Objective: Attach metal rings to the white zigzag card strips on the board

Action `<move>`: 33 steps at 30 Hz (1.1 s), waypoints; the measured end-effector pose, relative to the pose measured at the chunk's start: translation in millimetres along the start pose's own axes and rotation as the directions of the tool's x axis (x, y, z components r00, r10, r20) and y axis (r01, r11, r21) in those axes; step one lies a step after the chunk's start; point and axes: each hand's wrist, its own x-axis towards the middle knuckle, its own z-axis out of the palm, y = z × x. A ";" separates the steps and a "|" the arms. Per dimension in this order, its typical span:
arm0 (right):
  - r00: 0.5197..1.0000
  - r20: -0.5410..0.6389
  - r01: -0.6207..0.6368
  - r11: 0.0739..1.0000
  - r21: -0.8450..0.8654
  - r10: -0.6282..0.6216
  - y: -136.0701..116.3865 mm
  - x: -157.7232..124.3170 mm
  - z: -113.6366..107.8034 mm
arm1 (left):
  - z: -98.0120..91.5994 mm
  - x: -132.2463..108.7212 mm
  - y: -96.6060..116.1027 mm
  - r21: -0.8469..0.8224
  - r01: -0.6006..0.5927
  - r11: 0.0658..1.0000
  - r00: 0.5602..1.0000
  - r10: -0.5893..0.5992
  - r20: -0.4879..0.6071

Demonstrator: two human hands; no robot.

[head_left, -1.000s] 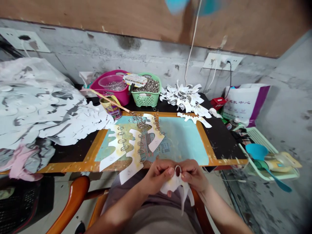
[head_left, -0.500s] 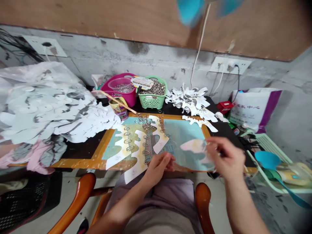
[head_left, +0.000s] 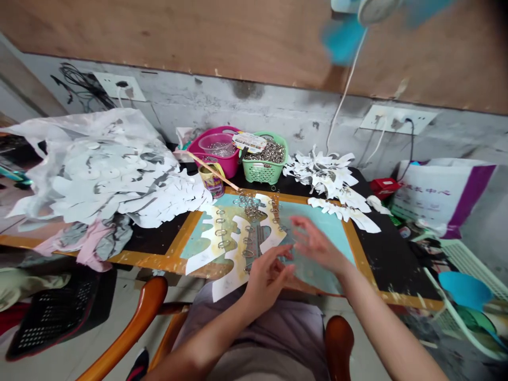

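My left hand (head_left: 268, 278) is at the front edge of the table, fingers curled but apart, with nothing visible in it. Just beyond it, my right hand (head_left: 313, 243) hovers over the pale blue board (head_left: 327, 222), fingers loosely spread and somewhat blurred. Nearest to both lies a white cut-out strip (head_left: 273, 233) with metal rings along its edge. Another ringed strip (head_left: 236, 254) lies beside my left hand, its lower end past the table edge. Further left is a third strip (head_left: 206, 243). A heap of loose metal rings (head_left: 250, 203) sits at the board's back.
Behind the board stand a pink basket (head_left: 194, 151), a green basket (head_left: 264, 172) of rings, and a tin (head_left: 212, 182) with a stick across it. White cut-outs are piled left (head_left: 107, 180) and back right (head_left: 325, 174). A blue fan (head_left: 345, 39) hangs above.
My right hand has moved left toward my left hand, and the pale cut-out piece it held is no longer in it. My left hand's fingers have spread. The view has shifted slightly.
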 end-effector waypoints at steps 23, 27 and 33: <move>0.970 0.023 -0.119 0.389 0.913 0.242 -4.0 -60.3 127.6 | -8.9 -20.3 -4.3 0.314 -0.172 0.934 0.972 0.213 -0.102; 0.968 -0.037 -0.122 0.595 0.795 0.247 -9.4 -52.7 126.2 | -9.6 -22.5 -6.6 0.535 -0.238 0.810 0.908 0.381 -0.173; 0.991 -0.103 -0.003 0.791 0.611 0.083 -16.5 -45.9 95.2 | -44.2 -9.9 -1.4 0.514 -0.001 0.858 0.873 0.251 -0.417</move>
